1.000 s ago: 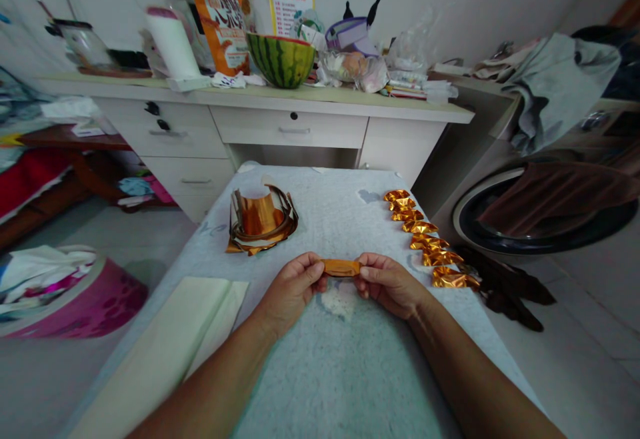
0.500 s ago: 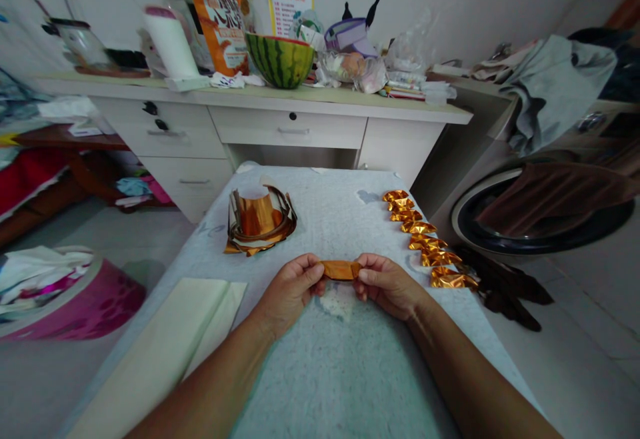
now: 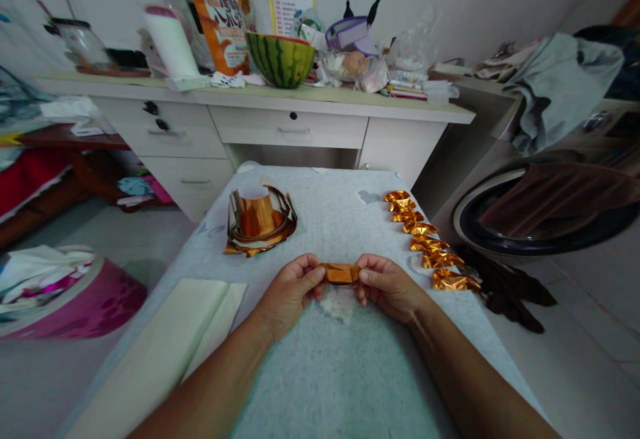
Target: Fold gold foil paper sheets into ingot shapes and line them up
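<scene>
Between my two hands is a small folded piece of gold foil paper (image 3: 342, 274), held level just above the cloth-covered table (image 3: 340, 372). My left hand (image 3: 295, 286) pinches its left end between thumb and fingers. At the right end, my right hand (image 3: 384, 286) grips it the same way. A curled stack of gold foil sheets (image 3: 257, 218) stands beyond my left hand. Several folded gold foil pieces (image 3: 421, 228) lie in a slanting row along the table's right edge. Left of my left forearm rests a folded cream paper or cloth (image 3: 165, 339).
Behind the table runs a white desk (image 3: 295, 126) bearing a cut watermelon (image 3: 281, 59), an orange snack bag (image 3: 220, 26) and plastic bags. A front-loading washing machine (image 3: 465, 219) stands at right. On the floor at left sits a pink laundry basket (image 3: 110, 299).
The foil piece has tilted slightly between my fingers, so its front face shows more creases. Both hands keep their pinch in nearly the same place.
</scene>
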`<action>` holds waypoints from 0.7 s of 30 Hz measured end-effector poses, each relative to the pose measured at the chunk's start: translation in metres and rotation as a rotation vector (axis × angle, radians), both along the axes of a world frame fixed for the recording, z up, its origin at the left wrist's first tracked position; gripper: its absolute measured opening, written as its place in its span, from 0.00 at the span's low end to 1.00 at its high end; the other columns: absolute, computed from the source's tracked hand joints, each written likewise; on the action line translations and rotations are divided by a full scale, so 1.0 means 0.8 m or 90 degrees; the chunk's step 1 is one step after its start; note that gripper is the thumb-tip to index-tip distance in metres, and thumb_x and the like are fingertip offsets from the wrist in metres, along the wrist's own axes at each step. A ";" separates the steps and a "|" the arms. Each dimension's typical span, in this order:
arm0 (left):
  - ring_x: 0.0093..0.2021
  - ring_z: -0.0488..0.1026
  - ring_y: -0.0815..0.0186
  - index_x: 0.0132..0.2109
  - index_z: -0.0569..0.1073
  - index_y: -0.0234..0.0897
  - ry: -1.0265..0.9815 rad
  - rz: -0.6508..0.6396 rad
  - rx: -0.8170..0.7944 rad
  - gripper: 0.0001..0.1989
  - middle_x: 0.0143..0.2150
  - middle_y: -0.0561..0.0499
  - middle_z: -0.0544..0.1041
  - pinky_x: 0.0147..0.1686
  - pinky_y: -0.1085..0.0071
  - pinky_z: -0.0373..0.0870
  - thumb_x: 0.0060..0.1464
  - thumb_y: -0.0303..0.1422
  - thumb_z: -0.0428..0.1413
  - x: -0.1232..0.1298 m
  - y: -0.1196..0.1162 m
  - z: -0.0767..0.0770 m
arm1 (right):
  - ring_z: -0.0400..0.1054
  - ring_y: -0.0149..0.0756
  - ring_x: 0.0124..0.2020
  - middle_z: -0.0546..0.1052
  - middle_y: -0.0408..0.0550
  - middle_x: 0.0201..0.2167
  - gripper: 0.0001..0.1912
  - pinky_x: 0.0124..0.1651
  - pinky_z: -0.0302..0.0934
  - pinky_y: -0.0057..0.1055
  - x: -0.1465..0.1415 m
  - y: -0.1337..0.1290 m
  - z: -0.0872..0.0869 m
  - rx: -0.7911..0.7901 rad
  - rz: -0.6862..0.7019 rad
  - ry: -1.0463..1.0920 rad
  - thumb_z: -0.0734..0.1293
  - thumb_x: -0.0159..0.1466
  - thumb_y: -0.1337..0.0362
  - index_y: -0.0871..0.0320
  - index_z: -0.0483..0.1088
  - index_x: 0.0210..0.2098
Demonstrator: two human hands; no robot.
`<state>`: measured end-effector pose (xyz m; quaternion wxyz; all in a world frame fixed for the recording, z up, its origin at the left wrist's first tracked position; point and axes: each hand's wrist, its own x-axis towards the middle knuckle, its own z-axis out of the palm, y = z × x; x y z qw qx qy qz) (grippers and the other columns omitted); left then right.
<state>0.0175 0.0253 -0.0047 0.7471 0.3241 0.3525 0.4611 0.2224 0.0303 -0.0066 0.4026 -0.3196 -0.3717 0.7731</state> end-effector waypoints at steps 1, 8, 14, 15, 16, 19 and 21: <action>0.21 0.63 0.75 0.32 0.68 0.34 0.004 -0.010 0.002 0.15 0.22 0.57 0.68 0.24 0.77 0.58 0.44 0.35 0.66 0.000 0.000 -0.001 | 0.66 0.26 0.19 0.73 0.40 0.22 0.16 0.22 0.61 0.22 -0.001 0.000 0.000 0.003 -0.002 -0.002 0.76 0.51 0.59 0.60 0.68 0.29; 0.21 0.62 0.75 0.31 0.67 0.35 0.026 -0.021 0.028 0.14 0.21 0.57 0.68 0.24 0.77 0.57 0.46 0.36 0.65 0.001 -0.002 0.001 | 0.64 0.25 0.19 0.72 0.39 0.21 0.14 0.22 0.60 0.22 -0.002 0.000 -0.001 0.033 -0.028 -0.021 0.76 0.52 0.60 0.59 0.68 0.29; 0.33 0.69 0.69 0.37 0.70 0.36 0.068 0.016 0.116 0.09 0.32 0.53 0.72 0.35 0.74 0.64 0.50 0.32 0.62 -0.001 -0.001 0.000 | 0.65 0.26 0.26 0.73 0.42 0.29 0.11 0.28 0.60 0.23 0.000 0.001 0.002 0.081 -0.069 -0.038 0.74 0.54 0.63 0.58 0.71 0.33; 0.35 0.69 0.68 0.37 0.70 0.36 0.107 0.019 0.151 0.08 0.34 0.52 0.72 0.37 0.73 0.64 0.51 0.31 0.61 -0.002 -0.001 0.000 | 0.65 0.26 0.26 0.73 0.43 0.30 0.10 0.29 0.60 0.24 0.000 0.001 0.003 0.089 -0.078 -0.036 0.74 0.54 0.63 0.58 0.71 0.34; 0.36 0.69 0.68 0.37 0.71 0.37 0.152 0.023 0.194 0.06 0.35 0.52 0.72 0.38 0.73 0.64 0.52 0.31 0.60 -0.003 -0.001 -0.001 | 0.65 0.26 0.27 0.73 0.43 0.31 0.11 0.30 0.60 0.24 -0.001 0.001 0.005 0.094 -0.090 -0.032 0.73 0.54 0.63 0.58 0.71 0.35; 0.42 0.69 0.66 0.35 0.71 0.37 0.315 0.050 0.355 0.02 0.41 0.50 0.69 0.44 0.71 0.64 0.53 0.27 0.57 -0.004 -0.002 0.000 | 0.64 0.28 0.29 0.71 0.43 0.33 0.14 0.30 0.60 0.25 -0.002 0.001 0.006 0.103 -0.148 -0.039 0.71 0.56 0.61 0.56 0.71 0.41; 0.47 0.67 0.65 0.34 0.71 0.37 0.434 0.059 0.458 0.05 0.43 0.50 0.67 0.49 0.69 0.63 0.53 0.23 0.54 -0.005 -0.005 0.001 | 0.63 0.28 0.28 0.70 0.43 0.32 0.15 0.27 0.58 0.24 -0.003 0.001 0.005 0.126 -0.192 -0.082 0.68 0.59 0.57 0.55 0.69 0.44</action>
